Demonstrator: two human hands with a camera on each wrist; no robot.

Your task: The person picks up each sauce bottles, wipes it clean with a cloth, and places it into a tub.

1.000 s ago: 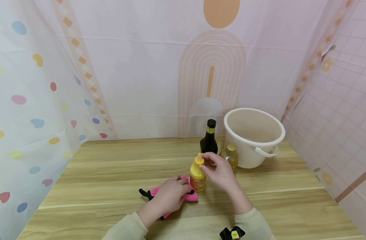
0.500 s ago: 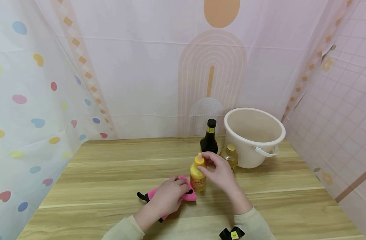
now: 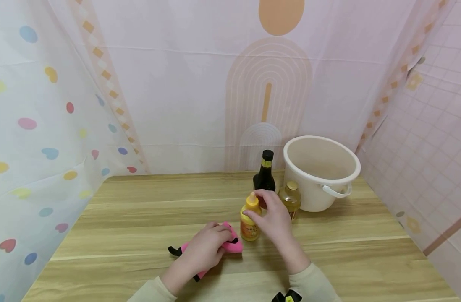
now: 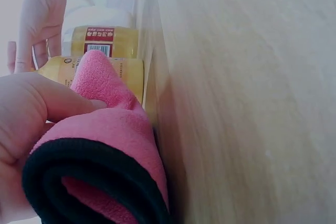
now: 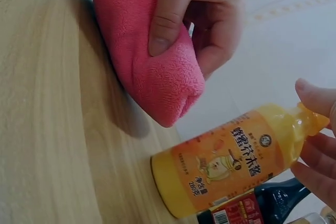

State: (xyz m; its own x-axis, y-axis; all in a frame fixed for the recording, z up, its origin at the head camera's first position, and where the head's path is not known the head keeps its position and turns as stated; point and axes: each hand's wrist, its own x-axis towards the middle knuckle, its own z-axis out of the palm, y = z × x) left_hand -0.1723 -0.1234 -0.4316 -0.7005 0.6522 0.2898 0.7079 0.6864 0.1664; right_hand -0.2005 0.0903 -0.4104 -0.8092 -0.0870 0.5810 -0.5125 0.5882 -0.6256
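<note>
Your left hand [image 3: 205, 251] lies nearest you on the wooden surface [image 3: 140, 218], its fingers curled round a folded pink cloth [image 3: 230, 243] with a black edge; the left wrist view shows the thumb pressing down on the roll [image 4: 105, 145], and the right wrist view shows a fingertip pinching into the pile [image 5: 152, 72]. One end of the cloth sticks out of the hand at 8 o'clock, and the other end comes up just beside the base of the yellow bottle [image 3: 249, 220]

That yellow bottle stands upright at about 1 o'clock from the left hand, its orange label readable in the right wrist view [image 5: 231, 158]. Your right hand [image 3: 273, 218] reaches in from 5 o'clock of the bottle, thumb and fingers loosely closed about its neck and nozzle cap; the fingertips are at the cap, but how tight the grip is I cannot tell

Beyond, at 12 o'clock of the yellow bottle, a dark bottle [image 3: 264, 178] with a black cap stands upright. Just beside it at 3 o'clock is a small amber jar [image 3: 290, 197] with a tan lid, near the wall of the cream bucket [image 3: 321, 176], whose handle hangs down at the front
</note>
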